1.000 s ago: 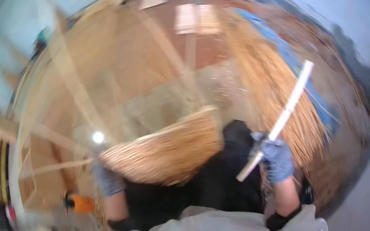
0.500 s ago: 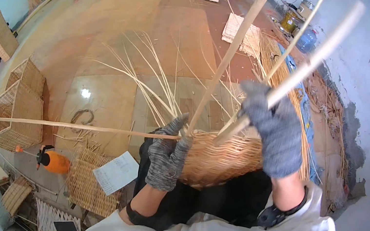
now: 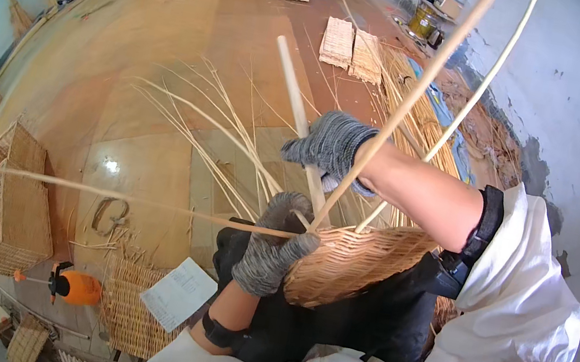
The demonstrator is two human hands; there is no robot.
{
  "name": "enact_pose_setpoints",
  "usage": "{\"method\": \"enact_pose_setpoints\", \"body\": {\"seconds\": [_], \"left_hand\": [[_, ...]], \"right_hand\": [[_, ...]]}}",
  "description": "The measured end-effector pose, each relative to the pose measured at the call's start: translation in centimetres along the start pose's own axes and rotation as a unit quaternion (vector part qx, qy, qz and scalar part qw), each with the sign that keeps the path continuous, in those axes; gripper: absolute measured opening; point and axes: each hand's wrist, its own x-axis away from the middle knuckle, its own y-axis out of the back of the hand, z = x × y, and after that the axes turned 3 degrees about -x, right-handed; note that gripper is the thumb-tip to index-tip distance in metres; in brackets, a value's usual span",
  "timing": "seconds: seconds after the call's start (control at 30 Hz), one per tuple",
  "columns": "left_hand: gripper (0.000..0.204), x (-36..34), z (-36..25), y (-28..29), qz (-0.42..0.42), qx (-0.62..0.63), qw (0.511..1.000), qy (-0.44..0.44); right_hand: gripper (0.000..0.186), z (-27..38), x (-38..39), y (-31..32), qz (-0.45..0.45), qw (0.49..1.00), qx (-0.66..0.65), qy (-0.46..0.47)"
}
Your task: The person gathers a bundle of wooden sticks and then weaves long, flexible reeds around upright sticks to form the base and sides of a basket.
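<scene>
A partly woven wicker basket [image 3: 361, 263] rests tilted on my lap, loose willow strands [image 3: 223, 142] fanning out beyond it. My left hand [image 3: 275, 244], in a grey knit glove, is closed on the basket's left corner, where a long strand [image 3: 109, 193] runs off to the left. My right hand [image 3: 335, 146], gloved alike, grips a pale round wooden stick [image 3: 291, 84] whose lower end reaches down by the basket's rim, close to my left fingers. Two tall rods rise from the basket: a thicker rod [image 3: 423, 88] and a thinner rod [image 3: 483, 87], both passing near my right forearm.
On the left stand an open wicker box [image 3: 28, 212] and an orange spray bottle [image 3: 81, 289]. A woven panel [image 3: 129, 300] with a paper sheet [image 3: 178, 293] lies nearer. Bundled willow [image 3: 410, 117] lies along the right wall; woven pieces [image 3: 338, 42] lie farther back.
My right hand has swung left with the stick, which now leans left instead of right. My left hand has stayed at the basket's corner, its fingers now curled more tightly. The view has shifted slightly.
</scene>
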Motion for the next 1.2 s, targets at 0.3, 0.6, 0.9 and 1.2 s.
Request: {"method": "enact_pose_setpoints", "body": {"seconds": [0.3, 0.6, 0.9, 1.2], "left_hand": [[0.052, 0.0, 0.3, -0.5, -0.043, -0.014, 0.997, -0.063], [0.041, 0.1, -0.3, -0.1, 0.02, -0.022, 0.999, -0.032], [0.038, -0.6, -0.9, 0.9, 0.067, -0.005, 0.998, 0.001], [0.027, -0.5, -2.9, 0.2, 0.115, 0.023, 0.985, 0.123]], "right_hand": [[0.056, -1.4, -2.2, -1.3, 0.015, 0.988, 0.153, 0.021], [0.054, -2.0, -0.4, -1.1, 0.041, 0.994, 0.093, -0.044], [0.036, 2.3, 8.7, 6.6, 0.125, 0.897, 0.204, 0.372], [0.034, -1.3, 12.3, 8.1, 0.079, 0.973, -0.037, 0.215]]}}
